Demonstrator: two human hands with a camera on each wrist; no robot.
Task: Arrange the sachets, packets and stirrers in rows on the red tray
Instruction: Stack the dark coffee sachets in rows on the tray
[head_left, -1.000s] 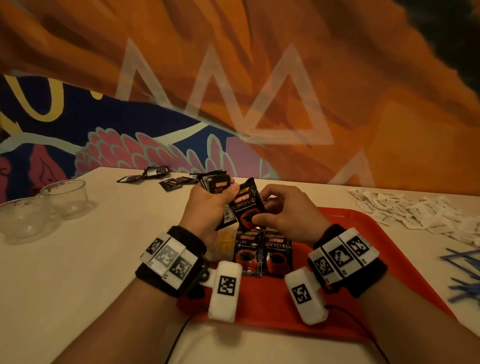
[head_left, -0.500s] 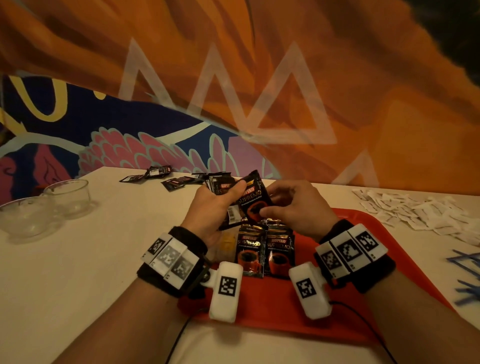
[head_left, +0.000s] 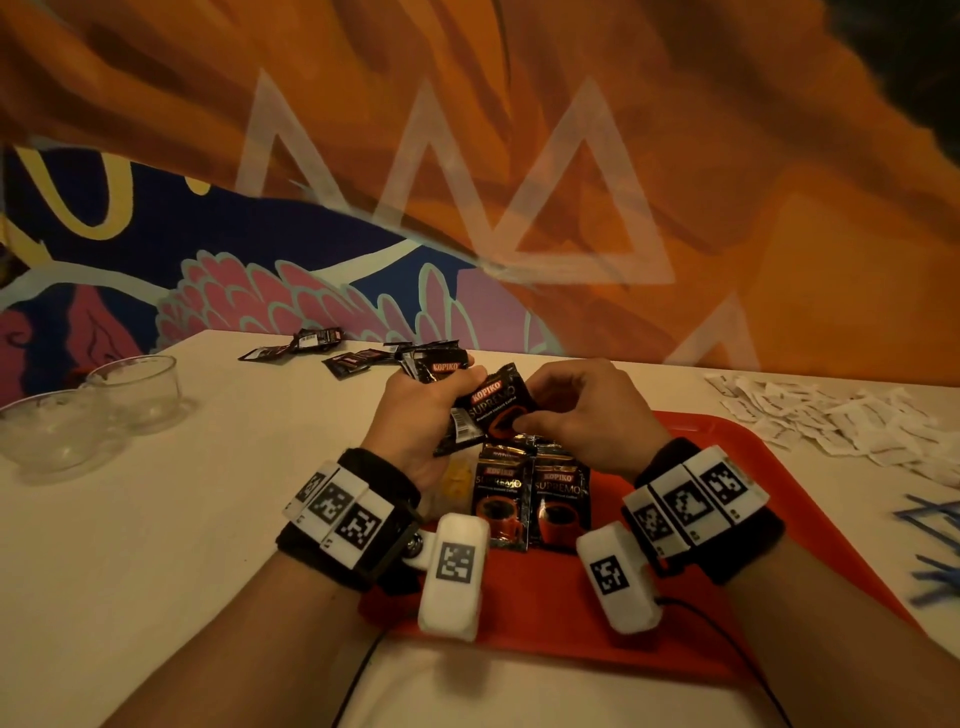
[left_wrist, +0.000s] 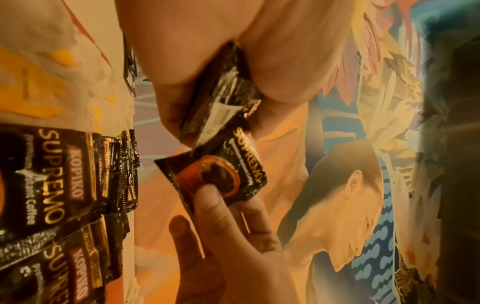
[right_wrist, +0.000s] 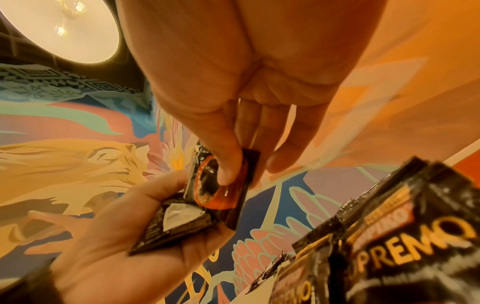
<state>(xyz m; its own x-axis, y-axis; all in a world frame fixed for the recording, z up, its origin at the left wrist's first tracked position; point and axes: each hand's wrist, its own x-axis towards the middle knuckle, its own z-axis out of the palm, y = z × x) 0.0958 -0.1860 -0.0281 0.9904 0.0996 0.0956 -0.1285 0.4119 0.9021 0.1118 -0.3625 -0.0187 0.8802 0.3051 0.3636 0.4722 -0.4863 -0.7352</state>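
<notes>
Head view: both hands meet above the far edge of the red tray (head_left: 789, 525), which lies on a pale table (head_left: 171, 525).
Left hand (head_left: 415, 421): fingers curled round a stack of coffee packets (head_left: 439, 366); thumb pressed on top.
Right hand (head_left: 587, 421): thumb and fingertips pinch the lower corner of the top packet (head_left: 493, 410), which fans out of the stack, tilted and clear of the tray.
Left wrist view: the thumb (left_wrist: 210, 197) sits on the printed cup of the top packet (left_wrist: 221, 176).
Right wrist view: same pinch; the remaining fingers hang loosely extended behind the packet.
Tray contents: two laid packets (head_left: 530, 504) side by side, face up, partly covering others behind them.
Still off the tray: loose dark packets (head_left: 311, 345) far left, white sachets (head_left: 852, 421) far right, blue stirrers (head_left: 930, 540) at the right edge.
Also on table: two glass bowls (head_left: 88, 410), left.
Risk 1: a corner pinch on slick foil is weak; the packet may slip or twist and land crooked.
Risk 2: friction may drag a neighbouring packet out of the stack.
Risk 3: a low wrist could nudge the laid packets and break the row.
</notes>
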